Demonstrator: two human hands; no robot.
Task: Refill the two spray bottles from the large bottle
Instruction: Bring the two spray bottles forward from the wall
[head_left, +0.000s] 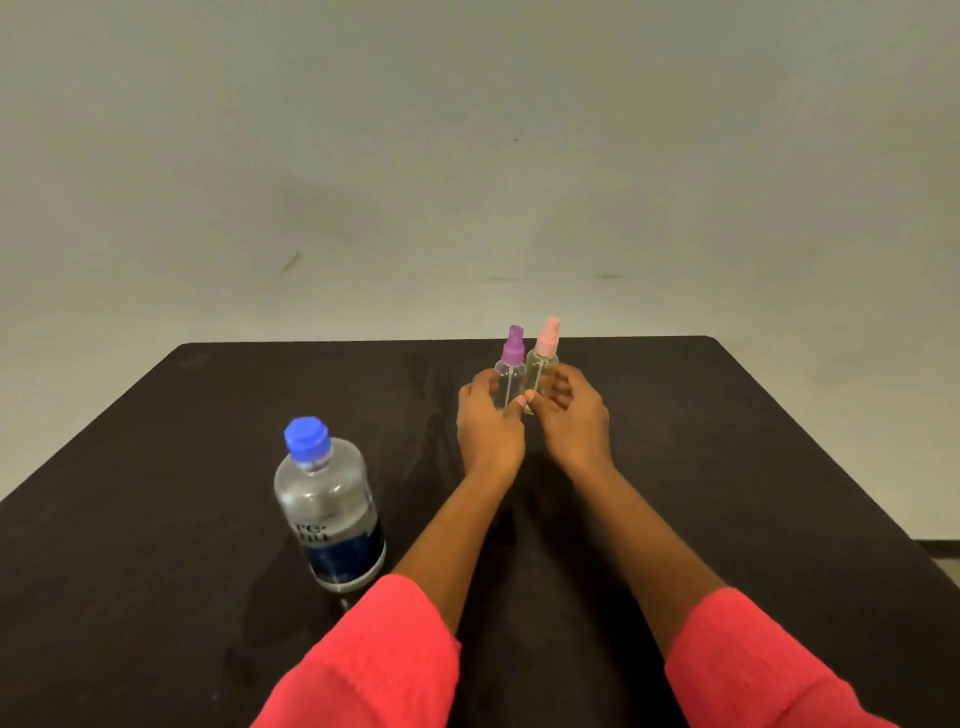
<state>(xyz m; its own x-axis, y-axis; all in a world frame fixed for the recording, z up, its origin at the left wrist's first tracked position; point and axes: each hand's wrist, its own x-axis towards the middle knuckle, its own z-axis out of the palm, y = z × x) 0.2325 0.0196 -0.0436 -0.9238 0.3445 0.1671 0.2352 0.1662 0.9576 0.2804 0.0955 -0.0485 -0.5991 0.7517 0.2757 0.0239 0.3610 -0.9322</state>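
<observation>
While the left hand (488, 427) grips the clear cylindrical purple-capped spray bottle (509, 376), the right hand (571, 418) grips its pink-capped twin (540, 364).

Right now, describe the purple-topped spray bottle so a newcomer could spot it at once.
On the dark table, look beyond the large bottle with the blue cap to two small clear bottles standing side by side near the far edge. The purple-topped spray bottle is the one the left hand grips; its neighbour, the pink-topped spray bottle, sits in the right hand.
</observation>
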